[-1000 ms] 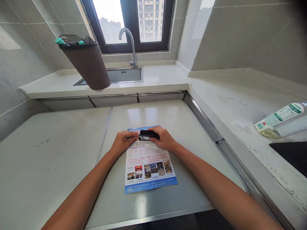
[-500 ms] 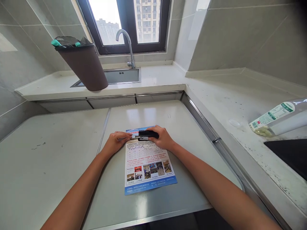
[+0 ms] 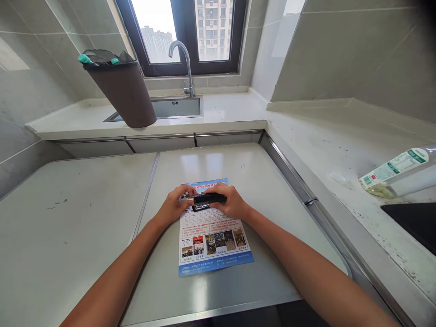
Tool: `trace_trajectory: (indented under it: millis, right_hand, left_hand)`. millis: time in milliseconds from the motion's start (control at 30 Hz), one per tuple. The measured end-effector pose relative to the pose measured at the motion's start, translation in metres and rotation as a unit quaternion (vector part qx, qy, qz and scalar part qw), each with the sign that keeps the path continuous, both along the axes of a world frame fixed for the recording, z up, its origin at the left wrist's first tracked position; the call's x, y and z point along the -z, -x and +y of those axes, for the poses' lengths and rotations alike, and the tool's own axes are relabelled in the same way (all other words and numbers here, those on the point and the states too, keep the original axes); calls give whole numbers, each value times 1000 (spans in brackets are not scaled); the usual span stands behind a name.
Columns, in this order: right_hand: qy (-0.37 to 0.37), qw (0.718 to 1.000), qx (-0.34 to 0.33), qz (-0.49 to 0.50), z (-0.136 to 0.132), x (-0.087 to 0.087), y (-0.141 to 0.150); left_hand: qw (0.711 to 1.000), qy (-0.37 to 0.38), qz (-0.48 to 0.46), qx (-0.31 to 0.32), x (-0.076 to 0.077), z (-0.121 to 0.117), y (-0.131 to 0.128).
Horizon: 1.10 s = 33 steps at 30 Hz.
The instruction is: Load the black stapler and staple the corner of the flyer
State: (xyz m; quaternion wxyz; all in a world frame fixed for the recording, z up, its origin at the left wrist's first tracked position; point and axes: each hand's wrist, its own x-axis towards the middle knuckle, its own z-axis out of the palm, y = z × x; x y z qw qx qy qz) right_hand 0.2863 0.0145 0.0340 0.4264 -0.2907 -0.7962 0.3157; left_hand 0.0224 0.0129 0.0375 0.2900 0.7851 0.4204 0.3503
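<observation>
A black stapler [image 3: 207, 198] with a silver inner rail is held low over a printed flyer [image 3: 214, 240], its jaws slightly apart. My right hand [image 3: 233, 203] wraps round the stapler's right end, thumb below and fingers on top. At the stapler's left end is my left hand [image 3: 175, 203], with thumb and fingers curled in and their tips closed against that end. Whether a small piece is also between those tips is hidden. The blue-and-white flyer carries red and black text and a row of photos; the hands cover part of its upper half.
Under the flyer is a pale table [image 3: 102, 236] with a seam down it. A brown bin [image 3: 124, 95] with a black liner stands by the sink [image 3: 177, 107] and tap [image 3: 189, 68]. On the right counter [image 3: 316, 136], a clear labelled bottle [image 3: 398, 170] lies near a black panel [image 3: 412, 222].
My left hand has shifted from a flat pinch at the stapler's mouth to a curled grip at its left end. The stapler has tilted and come slightly nearer. The view has shifted slightly.
</observation>
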Motion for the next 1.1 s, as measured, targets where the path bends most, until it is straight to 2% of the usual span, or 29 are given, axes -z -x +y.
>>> trace_trajectory:
  millis: [200,300,367,467,567,667,733,833,1100]
  right_hand:
    - [-8,999,23,23,-5,0,7]
    - [-17,998,62,25,-3,2,6]
    - [-29,991,131,24,2,3,1]
    - [-61,962,265,10,13,5,-12]
    - [-67,925,373,-6,26,9,-28]
    - [-37,894,446,-1,36,13,-38]
    - [-21,889,458,4,38,16,-40]
    - [-18,896,444,0,39,19,-38]
    - [2,901,433,-22,41,23,-38]
  left_hand:
    - [999,-32,-24,1,-3,-2,-5]
    - [998,-53,9,-36,0,0,-5]
    - [992,-75,52,-84,4,5,-3]
    - [977,-100,137,-132,14,13,2]
    - [960,-94,214,-156,22,18,5]
    - [949,-88,259,-155,25,18,5]
    - [952,-93,252,-150,24,17,4]
    - [961,-87,215,-148,21,18,5]
    - [985,8,48,-167,14,22,14]
